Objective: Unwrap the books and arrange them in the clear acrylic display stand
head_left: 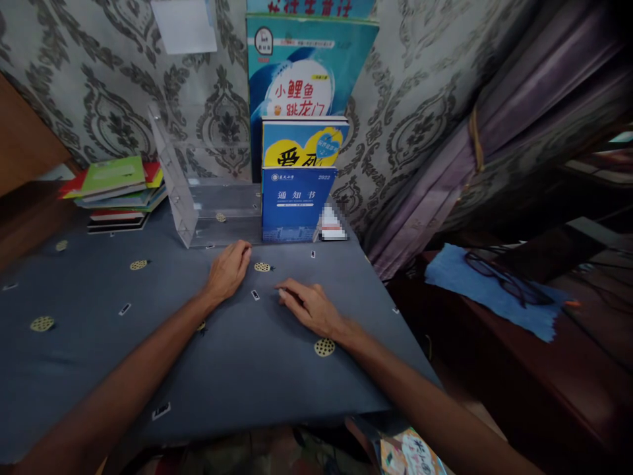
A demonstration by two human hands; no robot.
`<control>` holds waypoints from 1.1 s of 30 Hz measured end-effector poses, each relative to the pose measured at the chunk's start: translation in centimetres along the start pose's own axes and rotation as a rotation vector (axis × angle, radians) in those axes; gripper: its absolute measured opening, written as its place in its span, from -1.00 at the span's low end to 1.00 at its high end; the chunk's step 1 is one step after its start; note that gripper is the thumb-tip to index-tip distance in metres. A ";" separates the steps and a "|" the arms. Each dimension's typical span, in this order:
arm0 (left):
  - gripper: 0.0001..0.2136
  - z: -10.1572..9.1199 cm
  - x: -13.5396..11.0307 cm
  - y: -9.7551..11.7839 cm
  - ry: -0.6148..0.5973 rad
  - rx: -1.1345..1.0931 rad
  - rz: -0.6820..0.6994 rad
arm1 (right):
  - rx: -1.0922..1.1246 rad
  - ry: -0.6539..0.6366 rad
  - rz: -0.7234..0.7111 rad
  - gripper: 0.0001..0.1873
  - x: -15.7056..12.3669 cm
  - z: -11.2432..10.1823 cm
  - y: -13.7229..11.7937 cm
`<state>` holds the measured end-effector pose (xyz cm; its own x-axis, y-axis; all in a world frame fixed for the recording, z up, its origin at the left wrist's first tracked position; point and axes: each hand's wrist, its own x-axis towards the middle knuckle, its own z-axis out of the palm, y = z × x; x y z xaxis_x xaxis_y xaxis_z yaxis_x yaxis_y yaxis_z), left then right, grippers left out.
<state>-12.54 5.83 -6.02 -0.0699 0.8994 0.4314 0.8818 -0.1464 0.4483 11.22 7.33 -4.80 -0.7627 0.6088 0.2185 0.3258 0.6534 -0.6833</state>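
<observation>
My left hand [230, 270] rests on the grey-blue tablecloth with its fingers curled in, close to the front edge of a clear acrylic rack [225, 231]; nothing shows in it. To its right lies my right hand [311, 309], palm down, with the index finger and thumb apart and nothing between them. The rack's right side holds a stepped row of books: a blue booklet [297, 204] in front, a blue and yellow book [301, 144] behind it, and a taller teal book [306, 63] further back. The rack's left side shows bare tiers.
A pile of books [121, 191] stands at the back left. Glasses [509, 277] lie on a blue cloth [459, 270] on a dark red surface at right. A purple curtain [425, 191] hangs beside the table. Below the front edge shows another book [413, 452].
</observation>
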 end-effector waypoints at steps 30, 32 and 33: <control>-0.74 0.0 -0.1 0.2 -0.010 0.020 -0.003 | 0.117 -0.068 -0.004 -0.66 -0.1 -0.2 -0.5; -0.73 0.0 0.0 0.1 -0.011 0.016 -0.001 | 0.181 -0.123 -0.010 -0.64 0.0 -0.1 -0.6; -0.73 0.0 0.0 0.1 -0.012 0.013 0.001 | 0.182 -0.127 -0.007 -0.64 0.0 -0.1 -0.5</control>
<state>-12.47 5.77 -5.98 -0.0633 0.9041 0.4226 0.8879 -0.1423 0.4375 11.13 7.08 -4.34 -0.8326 0.5354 0.1423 0.2228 0.5587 -0.7989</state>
